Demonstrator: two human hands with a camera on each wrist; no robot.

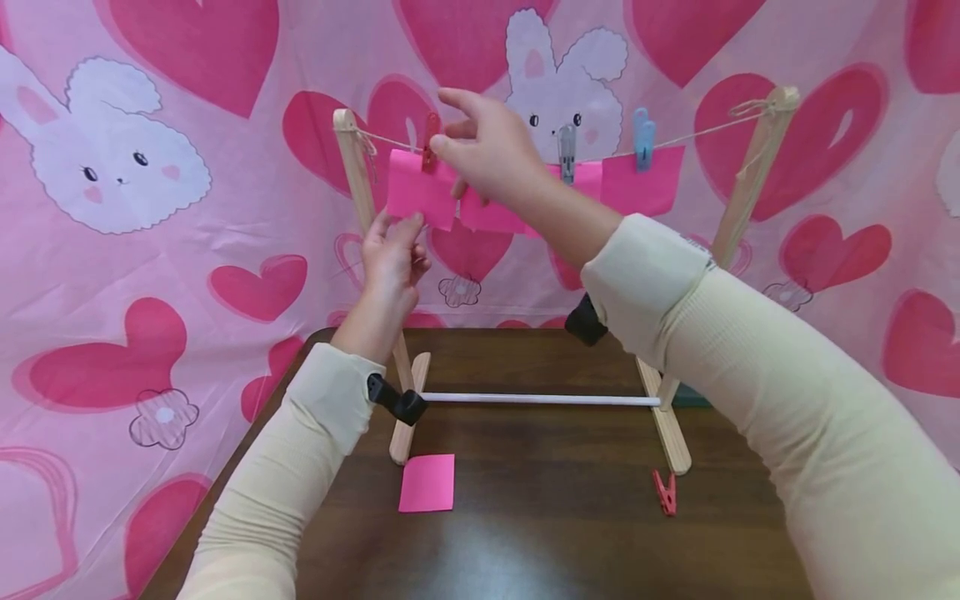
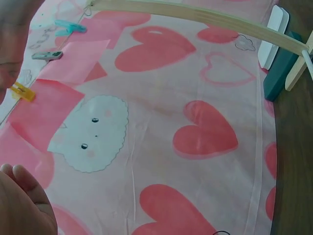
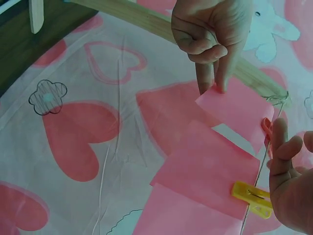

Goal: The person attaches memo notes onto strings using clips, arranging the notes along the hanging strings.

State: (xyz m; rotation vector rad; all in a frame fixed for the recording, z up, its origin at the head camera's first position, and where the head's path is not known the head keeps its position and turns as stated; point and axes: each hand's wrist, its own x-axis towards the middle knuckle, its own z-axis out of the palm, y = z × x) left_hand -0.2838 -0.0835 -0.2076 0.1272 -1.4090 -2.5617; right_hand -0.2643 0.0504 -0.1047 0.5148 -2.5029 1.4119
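Observation:
The leftmost pink paper square [image 1: 420,190] hangs from a twine line under a red clothespin [image 1: 431,137]. My left hand [image 1: 393,258] pinches that square's lower edge between thumb and finger, clearest in the right wrist view [image 3: 217,44]. Beside the red clothespin is my right hand [image 1: 491,142], fingers spread and holding nothing; its thumb is close to the clip, and I cannot tell if they touch. To the right, more pink squares hang under a yellow clothespin [image 3: 252,196], a grey clothespin [image 1: 567,154] and a light-blue clothespin [image 1: 643,137]. My right arm partly hides them in the head view.
Two wooden posts, left [image 1: 356,171] and right [image 1: 753,179], carry the line, joined low down by a white rod [image 1: 540,400]. On the brown table [image 1: 540,533] lie a pink square [image 1: 427,483] and a red clothespin [image 1: 665,493]. A heart-patterned cloth [image 1: 225,242] hangs behind.

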